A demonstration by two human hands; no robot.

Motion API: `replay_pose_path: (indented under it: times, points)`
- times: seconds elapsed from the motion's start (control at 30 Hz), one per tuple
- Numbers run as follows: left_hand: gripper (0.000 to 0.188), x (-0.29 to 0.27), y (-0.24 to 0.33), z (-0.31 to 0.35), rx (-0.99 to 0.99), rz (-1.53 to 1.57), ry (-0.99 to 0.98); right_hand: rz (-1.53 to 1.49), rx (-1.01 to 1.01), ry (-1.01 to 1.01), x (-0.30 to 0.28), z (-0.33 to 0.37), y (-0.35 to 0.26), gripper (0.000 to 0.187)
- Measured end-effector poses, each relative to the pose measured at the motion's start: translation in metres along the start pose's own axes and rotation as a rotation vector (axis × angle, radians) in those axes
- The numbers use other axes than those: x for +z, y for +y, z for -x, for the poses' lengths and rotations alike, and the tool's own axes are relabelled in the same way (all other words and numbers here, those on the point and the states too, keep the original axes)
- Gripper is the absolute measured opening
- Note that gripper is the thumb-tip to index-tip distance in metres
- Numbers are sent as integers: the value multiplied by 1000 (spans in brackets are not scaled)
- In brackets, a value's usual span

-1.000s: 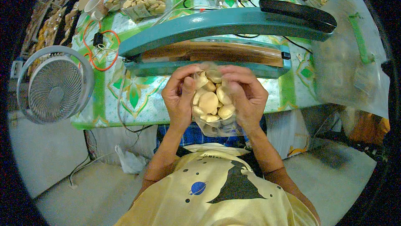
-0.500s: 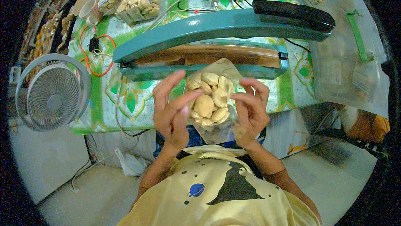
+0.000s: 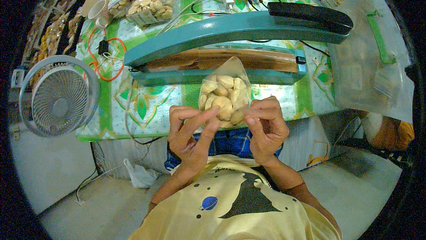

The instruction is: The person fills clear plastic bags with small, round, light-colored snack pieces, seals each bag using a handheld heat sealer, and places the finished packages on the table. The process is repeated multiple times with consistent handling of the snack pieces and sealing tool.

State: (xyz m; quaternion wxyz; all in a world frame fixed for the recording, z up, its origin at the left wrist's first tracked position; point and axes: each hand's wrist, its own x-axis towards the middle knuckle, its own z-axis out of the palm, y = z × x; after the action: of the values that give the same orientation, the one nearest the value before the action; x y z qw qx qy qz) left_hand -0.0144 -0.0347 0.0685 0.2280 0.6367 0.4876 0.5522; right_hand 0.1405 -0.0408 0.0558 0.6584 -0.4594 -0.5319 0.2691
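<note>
One green-and-white table (image 3: 177, 95) fills the upper half, pale floor (image 3: 115, 202) showing at seven o'clock. A teal sealer (image 3: 199, 29) lies across twelve; a grey fan (image 3: 60, 102) stands at nine; packs (image 3: 153, 7) sit at eleven, beyond the sealer's raised, barring arm. Left hand (image 3: 188, 135) and right hand (image 3: 270, 135), apart, pinch the lower end of the clear bag (image 3: 225, 93), at the sealer's six.

Pouch (image 3: 225, 90) partly hidden by fingers (image 3: 205, 119), shirt (image 3: 177, 209) cropped below, shelf goods (image 3: 49, 38) blurred
</note>
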Motion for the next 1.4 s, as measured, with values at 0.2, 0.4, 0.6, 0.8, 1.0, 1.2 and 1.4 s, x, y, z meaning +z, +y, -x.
replay_pose_path:
  times: [0.2,0.4,0.6,0.8,1.0,1.2,1.4]
  points:
    - [24,1,-3,-1,-125,137,29,-53,4,-27,-5,6,2,17]
    - [21,0,-4,-1,-139,-25,-46,102,89,-94,-4,8,-6,17]
    - [19,0,4,0,-339,61,-4,-57,103,-16,-7,9,-14,19]
    - [18,3,-1,0,-281,118,41,168,37,1,-7,20,-8,20]
    - [16,7,-7,1,-231,220,71,84,80,-10,-3,15,-3,15]
    - [19,-1,-2,-6,-261,216,-20,64,62,-101,-3,1,-9,18]
    - [15,-9,-6,-43,21,132,-149,102,24,-252,-7,-27,-11,18]
